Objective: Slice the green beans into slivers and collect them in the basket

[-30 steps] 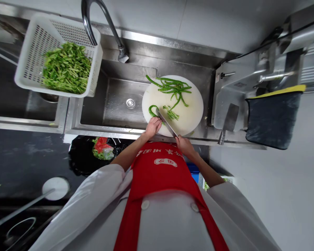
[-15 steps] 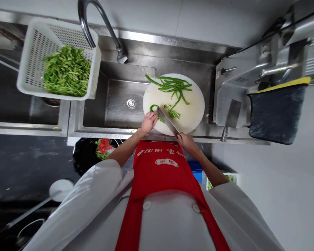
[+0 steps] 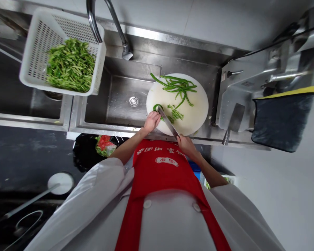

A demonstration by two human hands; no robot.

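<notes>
Head view first: where was the curled green vegetable point(image 3: 155, 107)?

At the left of the white cutting board point(image 3: 195, 113), with the left hand's point(image 3: 152, 121) grip closed on it and the tip of the knife point(image 3: 168, 121) right there. The right hand point(image 3: 185, 144) gripped the knife's handle.

And around those?

Cut green strips point(image 3: 178, 113) lay just right of the blade; long uncut pieces point(image 3: 179, 85) were heaped on the board's far side. The board sat on a steel bench point(image 3: 210, 82), its left edge reaching over a sink basin point(image 3: 120, 111).

What did the room show?

Pale wall point(image 3: 159, 17) beyond, dark floor point(image 3: 28, 150) at lower left, a cleaver point(image 3: 237, 116) near a yellow-edged dark cloth point(image 3: 282, 120) on the right.

Any containers?

Beside the tap point(image 3: 116, 24), a white perforated basket point(image 3: 99, 69) held piled cut greens point(image 3: 70, 66). Below the front edge, a black liner point(image 3: 85, 153) held green scraps point(image 3: 101, 151) and something red point(image 3: 104, 141), too small to name.
</notes>
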